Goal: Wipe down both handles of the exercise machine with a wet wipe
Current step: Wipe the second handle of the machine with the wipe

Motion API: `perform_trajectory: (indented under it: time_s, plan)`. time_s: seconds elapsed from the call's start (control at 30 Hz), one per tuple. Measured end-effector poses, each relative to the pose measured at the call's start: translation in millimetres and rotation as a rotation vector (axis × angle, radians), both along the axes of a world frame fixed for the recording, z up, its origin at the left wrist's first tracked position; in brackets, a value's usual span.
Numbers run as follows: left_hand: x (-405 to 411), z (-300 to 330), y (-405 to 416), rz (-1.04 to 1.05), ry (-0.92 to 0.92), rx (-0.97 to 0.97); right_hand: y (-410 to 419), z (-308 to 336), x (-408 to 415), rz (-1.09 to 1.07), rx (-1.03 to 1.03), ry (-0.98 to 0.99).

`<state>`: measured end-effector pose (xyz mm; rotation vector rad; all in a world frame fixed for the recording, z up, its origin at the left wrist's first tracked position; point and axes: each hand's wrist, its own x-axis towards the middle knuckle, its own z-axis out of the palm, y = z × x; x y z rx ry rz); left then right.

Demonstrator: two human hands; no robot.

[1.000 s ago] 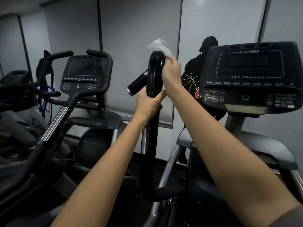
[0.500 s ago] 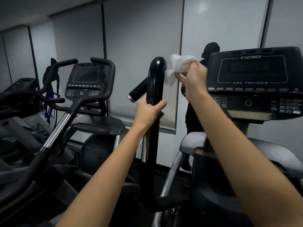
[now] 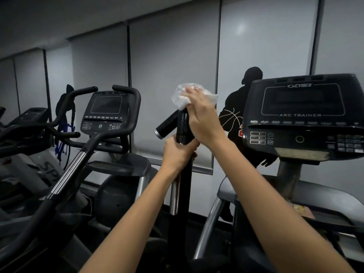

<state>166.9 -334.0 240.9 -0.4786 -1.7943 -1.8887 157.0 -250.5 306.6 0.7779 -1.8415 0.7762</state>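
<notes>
A glossy black upright handle (image 3: 182,127) of the Cybex arc trainer rises in the middle of the view. My left hand (image 3: 178,152) is wrapped around its shaft partway up. My right hand (image 3: 201,117) presses a crumpled white wet wipe (image 3: 183,96) over the handle's rounded top, which the wipe hides. A short black side grip (image 3: 167,125) with a silver end cap sticks out to the left just below the wipe. The machine's second handle is out of view.
The arc trainer's console (image 3: 303,117) stands close on the right. Another machine with a console (image 3: 105,111) and curved black handlebars (image 3: 126,89) stands to the left, with more equipment beyond. Grey roller blinds (image 3: 171,56) cover the wall behind.
My right hand has brought the wipe from the right side of the handle back over its top. My left hand keeps its grip on the shaft.
</notes>
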Motion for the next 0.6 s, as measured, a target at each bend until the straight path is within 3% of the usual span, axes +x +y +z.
perform_trajectory:
  time_s: [0.1, 0.2, 0.27, 0.3, 0.47, 0.6]
  plan:
    - [1, 1, 0, 0.000, -0.015, 0.008, 6, -19, 13, 0.025, 0.043, 0.039]
    - [2, 1, 1, -0.010, -0.009, 0.019, 16, -1, 19, 0.331, -0.387, -0.109]
    - [2, 1, 2, 0.008, -0.007, 0.022, 25, 24, 18, 0.333, -0.684, -0.200]
    - [2, 1, 2, 0.020, -0.006, 0.018, 28, 36, 17, 0.310, -0.725, -0.241]
    - [2, 0, 2, 0.026, -0.001, 0.009, 15, 63, -4, 0.260, -0.370, -0.450]
    - [3, 1, 2, 0.020, -0.006, 0.001, 0, 39, -10, 0.066, -0.151, -0.252]
